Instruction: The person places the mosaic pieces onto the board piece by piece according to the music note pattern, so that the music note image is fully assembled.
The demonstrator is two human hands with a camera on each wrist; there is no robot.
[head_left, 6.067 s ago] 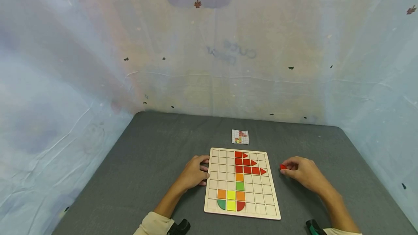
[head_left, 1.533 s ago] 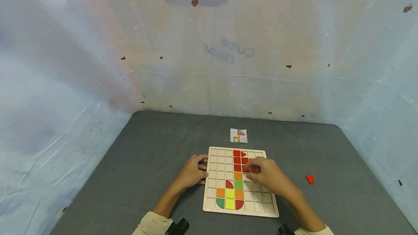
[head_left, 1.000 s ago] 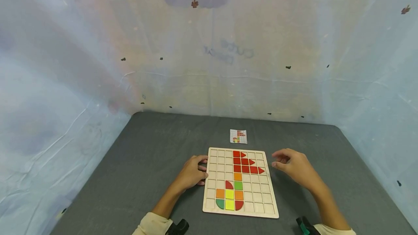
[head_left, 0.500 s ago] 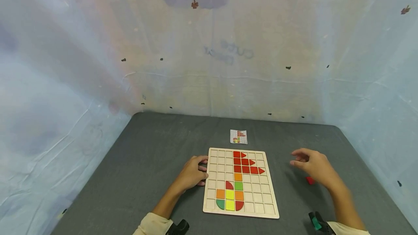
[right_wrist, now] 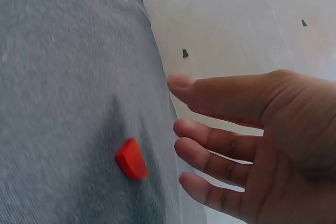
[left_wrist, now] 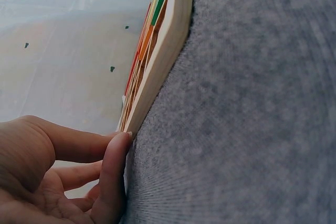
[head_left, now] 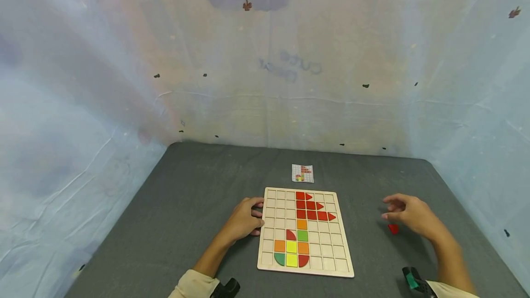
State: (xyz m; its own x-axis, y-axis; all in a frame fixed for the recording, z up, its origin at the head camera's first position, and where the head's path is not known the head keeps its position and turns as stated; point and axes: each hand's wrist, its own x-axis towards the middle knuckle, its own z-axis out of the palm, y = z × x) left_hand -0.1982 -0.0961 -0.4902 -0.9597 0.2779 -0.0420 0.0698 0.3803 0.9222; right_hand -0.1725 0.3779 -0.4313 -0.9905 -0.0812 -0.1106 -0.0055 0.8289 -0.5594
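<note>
A pale wooden grid board (head_left: 327,250) lies on the table with red, orange, yellow and green tiles set in its cells. My left hand (head_left: 242,220) holds the board's left edge; the left wrist view has its thumb and finger (left_wrist: 113,174) meeting at that edge. On the right, one red rounded tile (head_left: 393,229) lies loose on the cloth. My right hand (head_left: 411,214) hovers just above this tile, apart from it, fingers loosely bent and thumb spread. The right wrist view shows nothing in the right hand's grasp.
A small printed card (head_left: 302,173) with a coloured grid pattern lies beyond the board. Grey cloth (head_left: 198,187) covers the table, and a pale patterned sheet (head_left: 265,105) hangs behind it and at both sides.
Earlier, my right hand held a red piece; a red quarter-circle now sits left of the green square. The hand has moved right, off the board to the loose tile. The left hand stays put.
</note>
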